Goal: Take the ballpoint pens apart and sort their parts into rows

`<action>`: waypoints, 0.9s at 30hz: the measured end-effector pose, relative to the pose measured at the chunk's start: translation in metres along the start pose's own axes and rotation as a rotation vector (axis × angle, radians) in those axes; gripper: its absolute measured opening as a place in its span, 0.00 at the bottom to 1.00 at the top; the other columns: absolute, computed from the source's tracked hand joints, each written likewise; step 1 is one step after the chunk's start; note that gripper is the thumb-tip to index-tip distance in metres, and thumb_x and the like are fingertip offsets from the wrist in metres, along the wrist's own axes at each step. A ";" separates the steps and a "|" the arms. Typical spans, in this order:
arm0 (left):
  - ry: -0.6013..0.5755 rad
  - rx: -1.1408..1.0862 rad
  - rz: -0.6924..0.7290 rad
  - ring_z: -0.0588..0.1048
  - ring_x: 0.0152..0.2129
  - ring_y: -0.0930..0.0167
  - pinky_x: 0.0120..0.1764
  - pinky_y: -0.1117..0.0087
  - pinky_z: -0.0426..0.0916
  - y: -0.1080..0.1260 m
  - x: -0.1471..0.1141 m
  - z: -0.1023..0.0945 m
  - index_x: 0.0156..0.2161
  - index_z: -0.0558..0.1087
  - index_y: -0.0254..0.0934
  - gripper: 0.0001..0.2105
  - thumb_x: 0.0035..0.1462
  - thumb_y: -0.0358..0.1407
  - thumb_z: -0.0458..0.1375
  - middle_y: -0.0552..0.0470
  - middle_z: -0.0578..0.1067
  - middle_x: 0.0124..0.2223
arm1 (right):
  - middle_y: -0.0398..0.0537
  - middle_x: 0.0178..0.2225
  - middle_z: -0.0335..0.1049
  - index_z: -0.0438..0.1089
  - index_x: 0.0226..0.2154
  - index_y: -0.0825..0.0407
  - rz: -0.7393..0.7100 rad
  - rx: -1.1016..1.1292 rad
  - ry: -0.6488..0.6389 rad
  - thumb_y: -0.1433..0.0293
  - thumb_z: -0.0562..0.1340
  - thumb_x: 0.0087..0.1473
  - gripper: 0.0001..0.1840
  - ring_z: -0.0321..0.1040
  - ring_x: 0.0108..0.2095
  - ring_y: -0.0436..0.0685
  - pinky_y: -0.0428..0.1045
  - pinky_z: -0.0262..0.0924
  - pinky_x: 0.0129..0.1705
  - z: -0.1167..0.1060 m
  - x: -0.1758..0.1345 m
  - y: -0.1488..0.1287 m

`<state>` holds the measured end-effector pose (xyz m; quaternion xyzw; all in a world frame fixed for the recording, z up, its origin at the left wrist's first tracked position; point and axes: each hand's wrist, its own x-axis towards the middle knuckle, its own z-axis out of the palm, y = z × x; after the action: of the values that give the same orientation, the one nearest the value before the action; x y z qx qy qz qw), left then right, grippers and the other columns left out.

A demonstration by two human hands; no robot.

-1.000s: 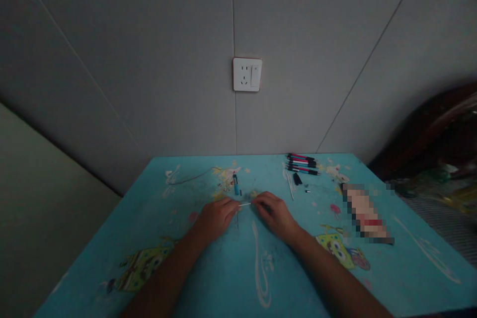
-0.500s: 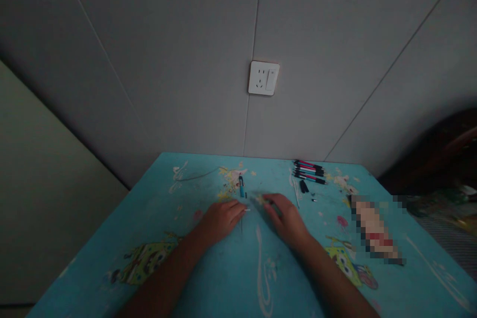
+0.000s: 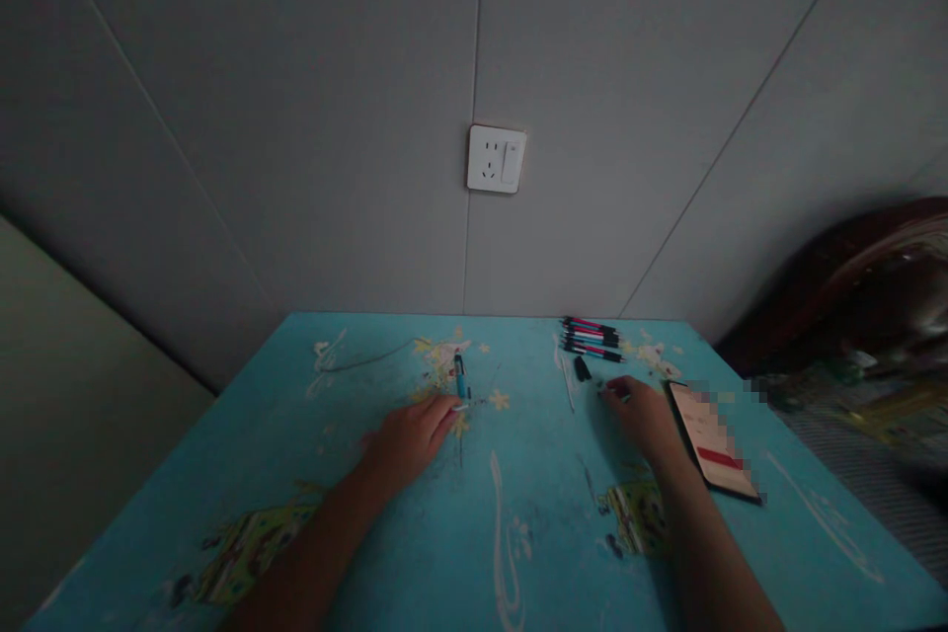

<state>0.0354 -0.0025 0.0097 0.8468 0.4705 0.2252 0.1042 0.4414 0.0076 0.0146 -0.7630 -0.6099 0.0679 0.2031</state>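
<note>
Left hand: white rod (image 3: 460,407) is pinched at its end by the left hand (image 3: 415,434), fingers closed, beside the blue pen barrel (image 3: 460,383) on the table (image 3: 415,553).
Right hand: right hand (image 3: 643,415) has been moved from the rod to near the black piece (image 3: 582,369); fingers nearly closed, contents cannot be told.
Meaning: rod is now held one-handed; attention is judged split.
Count: rods, two (one held, second white rod (image 3: 568,385) lying); barrel, one; black piece, one; grouped pens (image 3: 592,340), roughly five, overlapped.
</note>
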 end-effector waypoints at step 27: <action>-0.057 0.033 0.040 0.76 0.36 0.68 0.40 0.68 0.67 0.005 0.000 -0.001 0.44 0.71 0.40 0.12 0.69 0.39 0.45 0.50 0.76 0.39 | 0.57 0.40 0.76 0.69 0.50 0.55 -0.128 -0.173 0.167 0.66 0.52 0.65 0.18 0.73 0.38 0.58 0.48 0.59 0.40 0.037 -0.008 -0.066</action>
<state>0.0387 -0.0057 0.0130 0.8638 0.4538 0.1950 0.0991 0.3668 0.0195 0.0059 -0.7401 -0.6421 -0.0618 0.1903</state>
